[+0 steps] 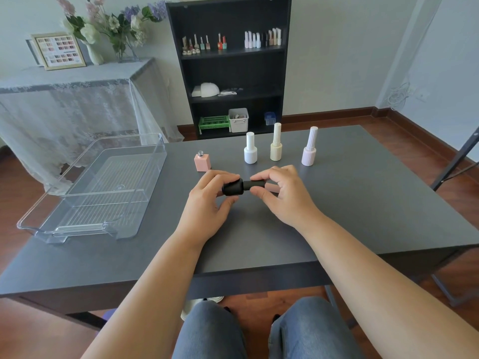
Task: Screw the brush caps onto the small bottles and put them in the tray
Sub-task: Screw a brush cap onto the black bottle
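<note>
Left grip (207, 200): clamped on black bottle (232, 187), held sideways above bench (363, 203) centre.
Right grip (282, 195): clamped on black cap (256, 184).
Tray (85, 187): bench's left edge.

My left hand (210, 200) covers the base of the black bottle (232, 187), and my right hand (281, 193) hides most of its black cap (256, 184), so I can't tell how far the thread has seated. A pink cap (272, 188) peeks out behind my right fingers, mostly hidden. The shelf bottles (261, 38) are too small to read.
</note>
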`<state>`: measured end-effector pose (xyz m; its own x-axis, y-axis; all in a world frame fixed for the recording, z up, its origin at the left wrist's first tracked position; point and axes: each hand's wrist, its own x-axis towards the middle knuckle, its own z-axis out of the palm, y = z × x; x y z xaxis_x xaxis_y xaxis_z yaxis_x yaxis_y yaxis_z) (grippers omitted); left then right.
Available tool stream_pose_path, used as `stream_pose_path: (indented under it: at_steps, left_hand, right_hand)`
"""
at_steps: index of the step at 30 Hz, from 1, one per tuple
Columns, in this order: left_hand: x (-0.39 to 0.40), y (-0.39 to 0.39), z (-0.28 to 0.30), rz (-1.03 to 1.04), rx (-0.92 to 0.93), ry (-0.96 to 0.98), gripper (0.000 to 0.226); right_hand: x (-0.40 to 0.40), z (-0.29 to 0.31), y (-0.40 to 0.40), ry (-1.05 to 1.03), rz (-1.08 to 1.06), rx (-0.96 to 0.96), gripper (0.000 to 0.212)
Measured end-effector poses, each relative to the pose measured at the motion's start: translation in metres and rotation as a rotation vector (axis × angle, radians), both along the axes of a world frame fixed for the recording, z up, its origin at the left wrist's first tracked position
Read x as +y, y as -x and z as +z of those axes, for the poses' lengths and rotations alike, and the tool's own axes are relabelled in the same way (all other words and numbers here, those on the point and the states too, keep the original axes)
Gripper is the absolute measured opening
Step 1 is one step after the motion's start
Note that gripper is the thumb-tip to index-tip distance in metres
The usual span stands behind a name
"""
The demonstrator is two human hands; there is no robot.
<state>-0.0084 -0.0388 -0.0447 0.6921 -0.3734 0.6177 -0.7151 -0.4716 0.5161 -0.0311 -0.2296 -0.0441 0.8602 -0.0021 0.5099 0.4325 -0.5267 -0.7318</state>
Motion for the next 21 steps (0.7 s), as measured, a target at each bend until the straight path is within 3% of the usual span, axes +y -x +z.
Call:
stream_pose_path:
  at_steps: [5,10,15,21]
  left_hand:
    - [-0.0012,-0.0001,-0.0004,0.004,-0.036,0.015,0.034]
    - [-0.0012,-0.0001,-0.0011,-0.006,-0.030,0.037,0.032]
    - [-0.0007,-0.0006,-0.0028,0.009,-0.021,0.015,0.031]
    - [-0.0019,-0.0014,-0.0057,0.044,-0.072,-0.024,0.028]
  right_hand:
    - [-0.0009,0.0026,-0.0026,0.085,-0.064,-0.006,0.018]
    - [-0.0035,0.0010,0.0003,-0.022,0.020,0.004,0.039]
    - [0.0006,0.0029,0.0009,0.055,-0.016,-0.014,0.025]
    - [-0.0001,0.0019,-0.0004,-0.014,-0.018,0.049,0.023]
